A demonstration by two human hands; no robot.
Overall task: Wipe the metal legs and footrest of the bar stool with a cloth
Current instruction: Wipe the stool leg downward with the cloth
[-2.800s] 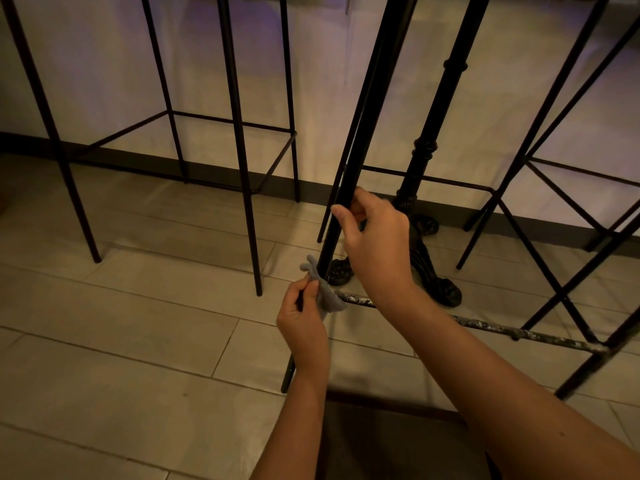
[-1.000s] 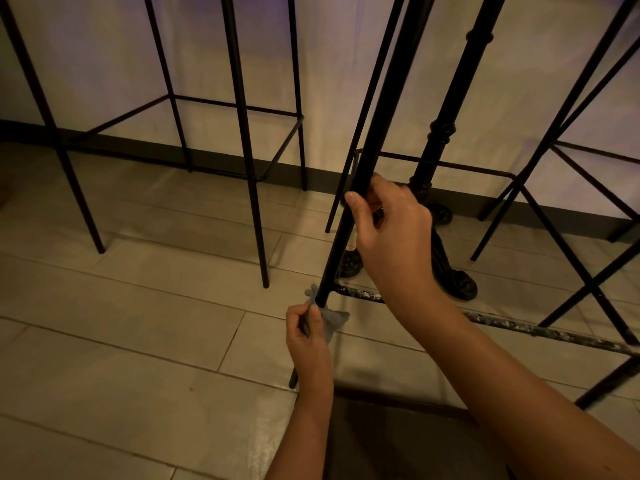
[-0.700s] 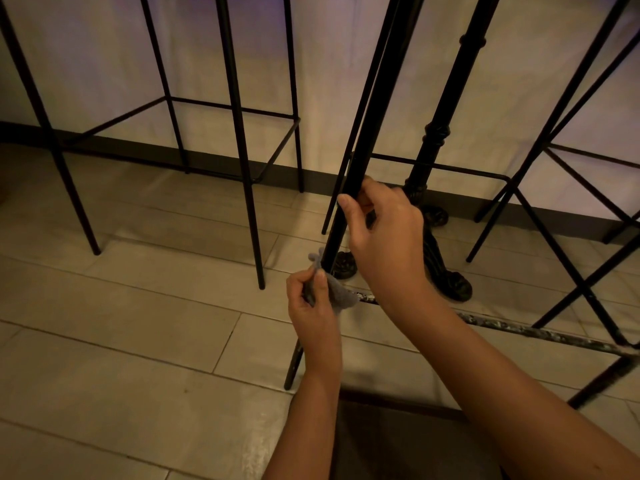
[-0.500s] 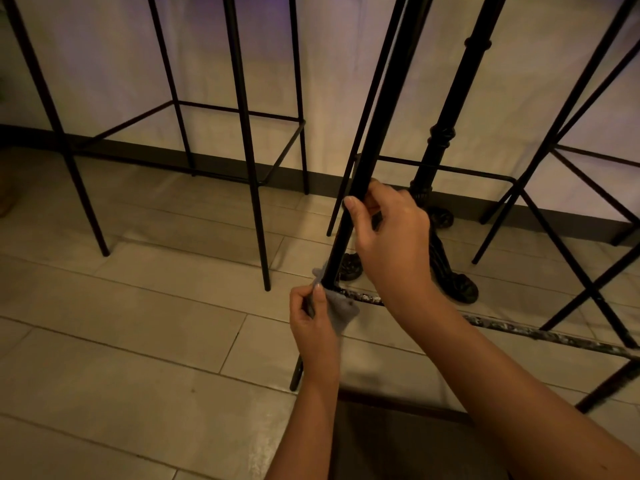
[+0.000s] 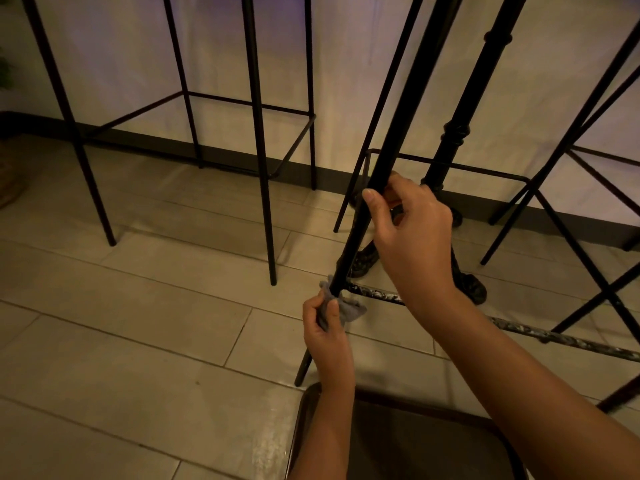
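Observation:
A black metal stool leg [image 5: 398, 133] slants down through the middle of the head view to the tiled floor. My right hand [image 5: 412, 237] grips this leg partway up. Lower down, my left hand [image 5: 327, 337] pinches a small grey cloth [image 5: 348, 308] wrapped around the leg, just where the worn, paint-chipped footrest bar [image 5: 554, 336] joins it. The bar runs off to the right, partly hidden behind my right forearm.
Another black stool frame [image 5: 258, 168] stands to the left, a third [image 5: 568, 216] to the right. An ornate cast table pedestal [image 5: 453, 133] rises behind my right hand. A dark tray-like edge [image 5: 398, 400] lies near my arms. A white draped wall backs everything.
My left hand slid the cloth up and down the lower leg, and it now sits at the footrest joint. My right hand kept its grip on the leg.

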